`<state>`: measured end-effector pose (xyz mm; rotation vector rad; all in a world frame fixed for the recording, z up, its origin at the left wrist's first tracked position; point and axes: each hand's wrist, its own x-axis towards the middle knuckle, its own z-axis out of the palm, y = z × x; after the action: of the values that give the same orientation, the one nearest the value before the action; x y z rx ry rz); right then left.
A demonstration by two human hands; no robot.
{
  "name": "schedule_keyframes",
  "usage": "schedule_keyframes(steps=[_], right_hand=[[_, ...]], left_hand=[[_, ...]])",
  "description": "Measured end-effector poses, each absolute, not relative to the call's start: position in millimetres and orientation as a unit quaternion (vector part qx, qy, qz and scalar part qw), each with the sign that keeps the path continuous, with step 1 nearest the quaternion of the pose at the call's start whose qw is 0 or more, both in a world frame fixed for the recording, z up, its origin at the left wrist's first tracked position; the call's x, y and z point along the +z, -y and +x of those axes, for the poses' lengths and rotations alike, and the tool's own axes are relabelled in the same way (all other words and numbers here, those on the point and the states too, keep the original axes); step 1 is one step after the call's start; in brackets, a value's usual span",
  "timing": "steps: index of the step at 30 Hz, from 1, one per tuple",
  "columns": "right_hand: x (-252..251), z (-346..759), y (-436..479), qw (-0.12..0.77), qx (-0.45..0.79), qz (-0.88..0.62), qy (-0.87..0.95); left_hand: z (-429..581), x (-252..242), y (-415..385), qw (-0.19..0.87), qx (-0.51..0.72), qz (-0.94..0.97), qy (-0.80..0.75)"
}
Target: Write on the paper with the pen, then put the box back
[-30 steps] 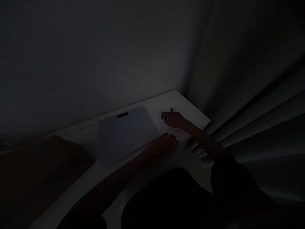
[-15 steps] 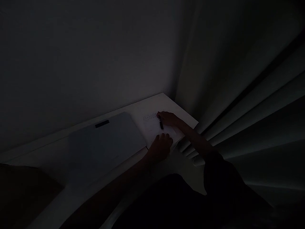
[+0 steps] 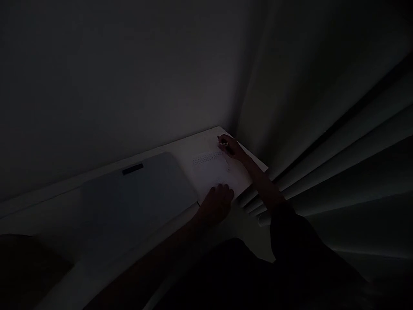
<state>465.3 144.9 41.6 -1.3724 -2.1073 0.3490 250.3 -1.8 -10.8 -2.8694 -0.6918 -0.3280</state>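
I had rows of small marks (image 3: 208, 158) along the twelve o'clock part of the white sheet (image 3: 209, 174) on the bench (image 3: 204, 140); toward six it looked mostly bare, but the gloom kept me from judging how much remained. My right hand (image 3: 227, 144) was closed around the dark pen (image 3: 229, 148), two o'clock of those rows, its long axis roughly ten-to-four. My left hand (image 3: 216, 200), half-curled, lay at the sheet's six o'clock edge; whether it gripped anything I couldn't tell.

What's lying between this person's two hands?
In the head view, a sheet of paper with rows of small dark marks lies between the left hand and the right hand.
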Motion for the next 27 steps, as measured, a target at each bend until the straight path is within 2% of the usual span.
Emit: schedule_keyframes(steps=[3, 5, 8, 17, 27], right_hand=[[31.1, 466.8, -150.4, 0.416, 0.250, -0.526, 0.698], [23.1, 465.7, -151.1, 0.456, 0.340, -0.535, 0.625], [14.3, 463.3, -148.1, 0.454, 0.383, -0.553, 0.585], [4.3, 451.9, -137.5, 0.427, 0.348, -0.619, 0.560], [3.4, 451.2, -132.1, 0.388, 0.336, -0.612, 0.602]], left_hand=[[249.8, -12.5, 1.2, 0.079, -0.117, -0.963, 0.229], [249.8, -12.5, 0.8, 0.062, -0.114, -0.964, 0.231], [250.5, -12.6, 0.4, 0.045, -0.116, -0.963, 0.237], [251.0, -16.7, 0.3, 0.063, -0.124, -0.961, 0.238], [251.4, -6.8, 0.7, 0.051, -0.093, -0.965, 0.239]])
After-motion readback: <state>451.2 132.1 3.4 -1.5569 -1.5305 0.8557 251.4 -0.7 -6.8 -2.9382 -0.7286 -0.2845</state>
